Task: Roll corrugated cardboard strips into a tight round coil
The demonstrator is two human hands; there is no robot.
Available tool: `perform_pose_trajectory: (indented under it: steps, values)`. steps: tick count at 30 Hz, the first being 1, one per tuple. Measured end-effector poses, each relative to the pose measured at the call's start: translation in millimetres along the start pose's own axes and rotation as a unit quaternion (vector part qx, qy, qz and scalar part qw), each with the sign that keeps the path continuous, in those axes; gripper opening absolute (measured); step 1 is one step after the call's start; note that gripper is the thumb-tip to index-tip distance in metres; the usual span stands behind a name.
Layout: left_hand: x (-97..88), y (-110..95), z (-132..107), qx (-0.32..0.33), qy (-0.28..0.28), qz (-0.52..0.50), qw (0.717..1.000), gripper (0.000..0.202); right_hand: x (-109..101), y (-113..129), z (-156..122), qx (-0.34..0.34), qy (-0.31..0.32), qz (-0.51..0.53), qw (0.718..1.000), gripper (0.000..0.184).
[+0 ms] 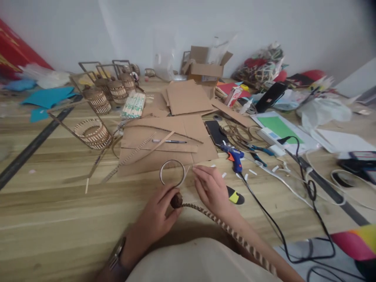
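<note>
My left hand [154, 213] grips a small dark brown round piece [176, 200] between thumb and fingers. Just above it a thin hoop [161, 174] touches the fingers of that hand. From the brown piece a two-tone woven strip [229, 231] runs down to the right, across my right forearm. My right hand [213, 190] is closed in a pinch on the end of a thin pale strip [187, 171] that curves away from the hoop. Both hands are over the near part of the wooden table, in front of a cardboard sheet [164, 156].
A blue hot glue gun [235, 154] with a black cord lies to the right, near pliers [260, 150] and a phone [216, 132]. A pen [169, 141] rests on the cardboard. Woven baskets [94, 135] with handles stand at left. An open box [205, 70] is at the back.
</note>
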State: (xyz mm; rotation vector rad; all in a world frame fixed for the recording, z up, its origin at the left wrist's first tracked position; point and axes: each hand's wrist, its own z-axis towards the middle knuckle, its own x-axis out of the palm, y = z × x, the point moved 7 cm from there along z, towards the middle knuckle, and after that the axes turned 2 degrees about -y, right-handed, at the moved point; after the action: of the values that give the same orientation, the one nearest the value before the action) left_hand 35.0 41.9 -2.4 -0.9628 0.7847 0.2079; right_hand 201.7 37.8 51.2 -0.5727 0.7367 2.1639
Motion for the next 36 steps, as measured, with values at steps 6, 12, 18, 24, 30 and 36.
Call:
perform_pose_trajectory:
  steps: [6,12,18,24,30,36]
  values:
    - [-0.4,-7,2,0.010,0.011,0.010,1.000,0.030,12,4,4,-0.058,0.078,-0.060,0.993,0.032]
    - [1.2,-8,1,0.033,0.007,0.040,0.999,0.032,11,-2,-2,-0.067,0.084,-0.111,0.988,0.024]
    - [2.0,-9,-1,0.065,-0.023,0.056,0.996,0.031,3,3,4,-0.083,0.078,-0.153,0.982,0.012]
    - [1.8,-10,0,0.064,-0.021,0.041,0.997,0.033,4,2,9,-0.105,0.083,-0.168,0.977,0.011]
    - [-2.1,-17,1,0.073,-0.016,0.029,0.997,0.033,10,-24,10,0.029,0.104,-0.008,0.994,0.010]
    - [-5.7,-24,5,0.087,-0.025,0.030,0.995,0.034,11,-42,8,0.157,0.090,0.128,0.975,0.010]
